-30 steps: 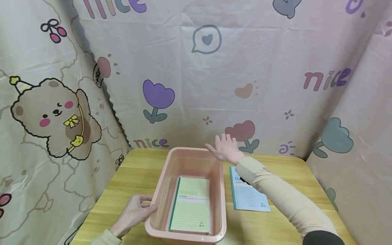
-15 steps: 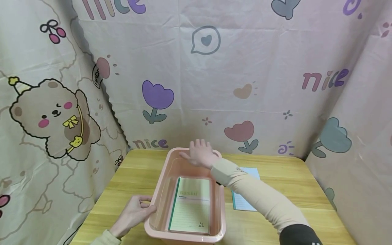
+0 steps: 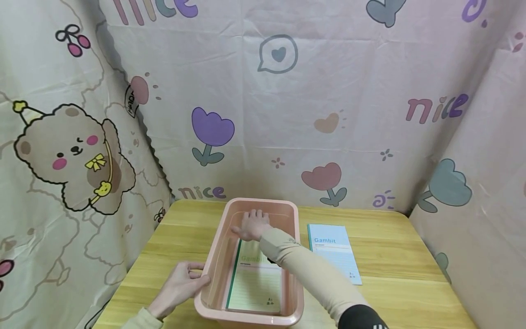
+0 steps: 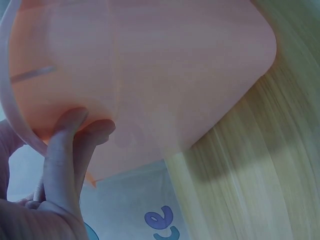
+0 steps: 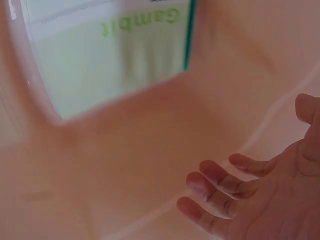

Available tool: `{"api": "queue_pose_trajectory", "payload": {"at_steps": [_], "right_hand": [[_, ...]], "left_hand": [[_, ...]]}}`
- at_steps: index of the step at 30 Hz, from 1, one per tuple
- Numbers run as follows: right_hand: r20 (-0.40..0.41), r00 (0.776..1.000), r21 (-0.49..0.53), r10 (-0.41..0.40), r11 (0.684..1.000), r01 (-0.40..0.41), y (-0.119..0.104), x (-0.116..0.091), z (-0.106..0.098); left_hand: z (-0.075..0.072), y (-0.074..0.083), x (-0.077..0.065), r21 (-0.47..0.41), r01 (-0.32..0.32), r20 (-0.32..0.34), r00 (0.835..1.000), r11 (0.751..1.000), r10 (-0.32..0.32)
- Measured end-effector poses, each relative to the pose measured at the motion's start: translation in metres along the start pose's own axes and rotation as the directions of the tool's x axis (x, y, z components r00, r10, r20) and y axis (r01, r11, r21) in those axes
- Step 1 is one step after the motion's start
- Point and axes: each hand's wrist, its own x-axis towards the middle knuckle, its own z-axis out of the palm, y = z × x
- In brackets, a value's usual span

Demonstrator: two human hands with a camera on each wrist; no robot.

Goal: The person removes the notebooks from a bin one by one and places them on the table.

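A pink plastic bin (image 3: pixel 209 265) stands on the wooden table. My left hand (image 3: pixel 181 287) grips its left rim, thumb on the rim and fingers against the outer wall, which the left wrist view shows closely (image 4: pixel 65 160). Inside the bin a green Gambit notebook (image 3: pixel 255 288) lies flat on the bottom. My right hand (image 3: pixel 252 225) is over the far part of the bin with fingers spread and nothing held. In the right wrist view the palm and fingers of this hand (image 5: pixel 265 190) are above the pink wall, apart from the notebook (image 5: pixel 100 70). The right sleeve covers part of the notebook.
A blue Gambit notebook (image 3: pixel 334 251) lies on the table (image 3: pixel 394 265) to the right of the bin. Behind the table hangs a patterned cloth (image 3: pixel 267 114), with more cloth at both sides.
My right hand has moved left and down, from above the bin's far right corner to inside its far part. The blue notebook is uncovered by the arm. The left hand keeps its grip.
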Motion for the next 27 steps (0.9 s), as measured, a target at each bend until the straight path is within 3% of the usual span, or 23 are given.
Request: {"api": "queue_pose_trajectory", "payload": {"at_steps": [7,13,21,27], "right_hand": [[0.048,0.997,0.011,0.054,0.998,-0.054,-0.003,0.005,0.025],[0.077,0.995,0.12,0.059,0.99,-0.068,-0.005,0.004,0.048],[0.046,0.993,0.118,0.108,0.987,-0.112,0.002,0.019,0.096],[0.006,0.997,0.089,0.083,0.993,-0.083,0.005,0.03,0.119]], "left_hand": [[-0.001,-0.001,0.0,-0.022,-0.013,0.026,1.0,1.0,0.013],[0.0,-0.003,0.0,-0.022,-0.029,0.015,0.999,0.999,0.029],[0.003,-0.003,-0.002,-0.024,-0.028,0.01,1.0,0.999,0.029],[0.002,-0.003,-0.002,-0.019,-0.035,0.008,0.999,0.999,0.035]]}}
